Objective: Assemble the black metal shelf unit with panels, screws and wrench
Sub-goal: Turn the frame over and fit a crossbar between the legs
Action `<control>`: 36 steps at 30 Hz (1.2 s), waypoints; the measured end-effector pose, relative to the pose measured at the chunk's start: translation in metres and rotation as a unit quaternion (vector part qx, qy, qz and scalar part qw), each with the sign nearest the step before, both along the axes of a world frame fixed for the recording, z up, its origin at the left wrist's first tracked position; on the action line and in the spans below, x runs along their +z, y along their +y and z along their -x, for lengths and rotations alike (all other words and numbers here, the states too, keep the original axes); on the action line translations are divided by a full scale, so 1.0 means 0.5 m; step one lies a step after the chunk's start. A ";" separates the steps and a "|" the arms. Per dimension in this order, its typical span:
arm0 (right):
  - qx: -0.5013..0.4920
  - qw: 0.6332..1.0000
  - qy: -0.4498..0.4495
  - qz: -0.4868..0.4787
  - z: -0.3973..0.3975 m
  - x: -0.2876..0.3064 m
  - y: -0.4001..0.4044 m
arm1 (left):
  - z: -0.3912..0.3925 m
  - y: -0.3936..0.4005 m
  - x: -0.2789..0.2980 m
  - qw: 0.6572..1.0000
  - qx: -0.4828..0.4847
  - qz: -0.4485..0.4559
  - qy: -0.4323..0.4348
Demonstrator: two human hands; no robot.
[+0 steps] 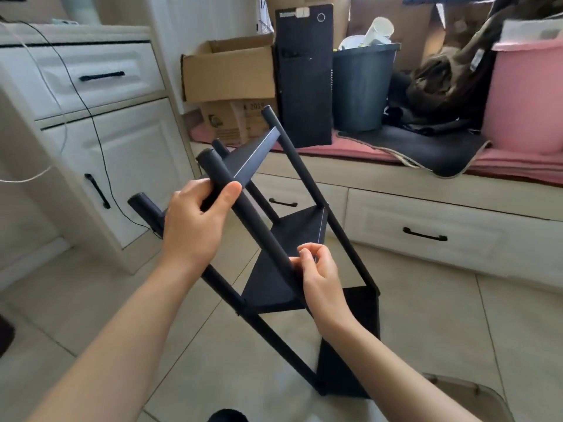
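1. Three panels already sit between the poles of my shelf unit (286, 239), which leans tilted across mid-frame with its foot on the floor (457, 315); I judge assembly well advanced, with fastenings left to tighten.
2. My left hand (195, 226) wraps the near pole (243, 208), upper centre.
3. My right hand (316, 269), lower on that pole, pinches something small at the joint; wrench or screw, I cannot tell.
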State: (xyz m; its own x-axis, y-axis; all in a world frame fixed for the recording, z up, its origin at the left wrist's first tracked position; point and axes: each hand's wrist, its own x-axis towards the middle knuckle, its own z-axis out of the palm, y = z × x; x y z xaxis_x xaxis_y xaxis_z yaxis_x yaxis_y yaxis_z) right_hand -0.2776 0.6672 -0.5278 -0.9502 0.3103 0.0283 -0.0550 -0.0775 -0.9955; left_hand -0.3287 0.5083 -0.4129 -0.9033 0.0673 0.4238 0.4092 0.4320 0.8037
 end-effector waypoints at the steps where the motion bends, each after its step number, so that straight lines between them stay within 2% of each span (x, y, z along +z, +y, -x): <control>1: 0.003 1.000 0.005 -0.006 0.009 -0.003 -0.012 | 0.009 -0.018 -0.011 1.000 0.005 -0.016 -0.008; 7: 0.055 0.997 0.006 -0.046 0.055 -0.040 -0.075 | 0.036 -0.145 -0.136 0.988 0.068 -0.111 -0.080; 11: 0.079 0.994 -0.015 -0.077 0.079 -0.085 -0.097 | 0.032 -0.205 -0.255 0.968 0.102 -0.190 -0.131; 19: 0.113 0.979 -0.072 -0.156 0.103 -0.201 -0.103 | -0.024 -0.238 -0.466 0.921 0.151 -0.284 -0.219; 26: 0.116 0.966 -0.124 -0.193 0.098 -0.268 -0.078 | -0.069 -0.219 -0.580 0.895 0.137 -0.334 -0.262; 36: 0.137 0.940 -0.167 -0.265 0.066 -0.343 -0.046 | -0.120 -0.215 -0.690 0.873 0.115 -0.340 -0.331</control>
State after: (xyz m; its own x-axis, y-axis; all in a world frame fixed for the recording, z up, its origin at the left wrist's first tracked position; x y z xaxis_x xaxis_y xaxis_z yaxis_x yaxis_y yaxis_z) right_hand -0.3104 0.6441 -0.6991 -0.9758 0.0789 -0.2040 0.2169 0.4689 -0.8562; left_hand -0.2686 0.4009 -0.7579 -0.9217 -0.2130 -0.3242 -0.2760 -0.2272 0.9339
